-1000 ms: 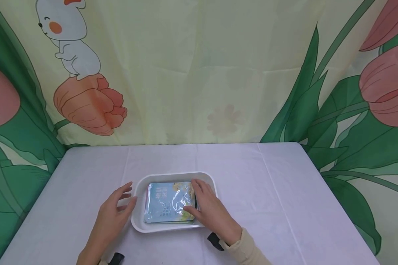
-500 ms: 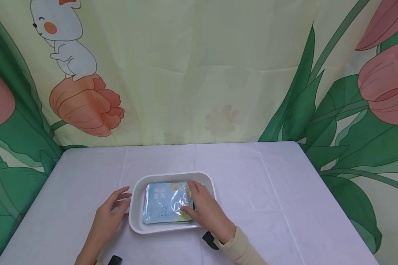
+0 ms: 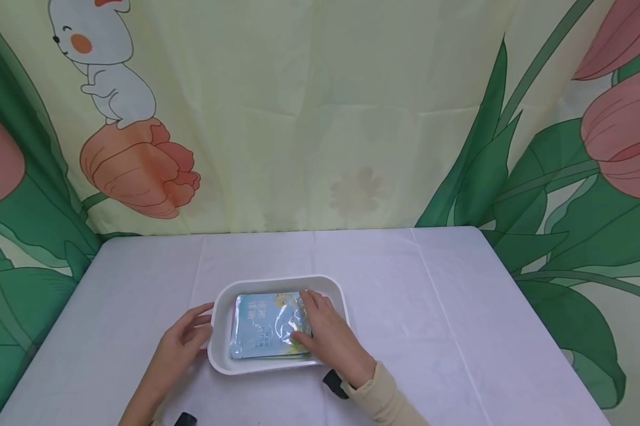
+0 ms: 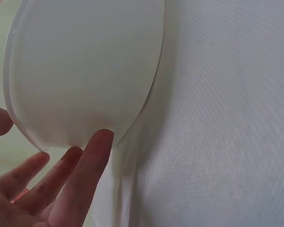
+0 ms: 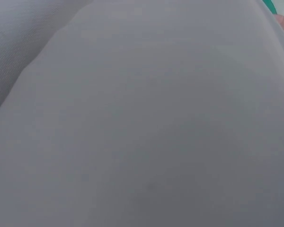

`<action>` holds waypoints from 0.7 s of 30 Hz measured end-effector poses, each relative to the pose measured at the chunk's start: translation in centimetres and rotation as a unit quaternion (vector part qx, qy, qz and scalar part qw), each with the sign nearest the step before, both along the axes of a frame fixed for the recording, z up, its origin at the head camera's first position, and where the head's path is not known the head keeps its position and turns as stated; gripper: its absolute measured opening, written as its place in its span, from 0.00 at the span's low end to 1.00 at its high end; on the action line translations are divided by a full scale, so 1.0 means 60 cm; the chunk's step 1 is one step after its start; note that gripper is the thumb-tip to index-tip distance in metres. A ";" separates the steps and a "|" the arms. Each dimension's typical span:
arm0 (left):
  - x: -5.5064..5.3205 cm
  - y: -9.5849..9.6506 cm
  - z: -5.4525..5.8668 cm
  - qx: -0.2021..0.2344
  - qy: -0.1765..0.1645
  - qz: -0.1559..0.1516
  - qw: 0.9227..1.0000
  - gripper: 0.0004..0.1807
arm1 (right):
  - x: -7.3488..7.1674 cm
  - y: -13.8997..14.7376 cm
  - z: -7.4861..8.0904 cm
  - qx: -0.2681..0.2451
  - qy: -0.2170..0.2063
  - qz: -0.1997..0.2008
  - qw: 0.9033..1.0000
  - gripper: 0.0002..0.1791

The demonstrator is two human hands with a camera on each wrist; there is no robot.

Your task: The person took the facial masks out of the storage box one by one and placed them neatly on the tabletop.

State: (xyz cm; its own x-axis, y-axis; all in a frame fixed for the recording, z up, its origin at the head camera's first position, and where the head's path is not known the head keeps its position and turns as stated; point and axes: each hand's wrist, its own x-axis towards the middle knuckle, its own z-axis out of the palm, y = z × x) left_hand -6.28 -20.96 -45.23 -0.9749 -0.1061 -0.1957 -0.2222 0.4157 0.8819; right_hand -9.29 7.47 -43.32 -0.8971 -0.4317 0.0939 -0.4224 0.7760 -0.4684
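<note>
Left hand (image 3: 180, 343): has slid a little toward the person along the left end of the tray (image 3: 245, 369) since a second ago; its fingertips (image 4: 102, 138) now touch the tray's outer wall, fingers fairly straight and spread.
Right hand (image 3: 327, 334): has crept slightly left since that same moment; it reaches over the tray's right end, thumb well apart from the forefinger, both at the packet's right end. Whether it pinches, I cannot tell from where I stand.
Packet (image 3: 269, 325): shiny, pale blue, lying inside the tray; a pink edge shows beneath its left side, a green one along the bottom.
Sleeve (image 3: 389, 396): beige, on the right arm, nearer the person than the tray.
Black piece (image 3: 336, 383): beside the right wrist, just off the tray's near right corner.
Cloth (image 3: 416, 331): white, creased, under the tray.
Curtain (image 3: 352, 89): pale yellow, beyond the tray, printed with a white rabbit (image 3: 118, 71) and big tulips.
</note>
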 end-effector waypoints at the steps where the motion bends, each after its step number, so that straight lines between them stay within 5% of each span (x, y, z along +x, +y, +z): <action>1: 0.000 0.000 -0.001 0.003 0.000 -0.002 1.000 0.27 | 0.000 0.000 0.000 0.001 0.003 0.001 1.000 0.42; 21: 0.002 -0.007 -0.011 0.032 0.019 -0.013 0.999 0.28 | -0.008 -0.007 -0.006 0.005 0.013 0.010 1.000 0.38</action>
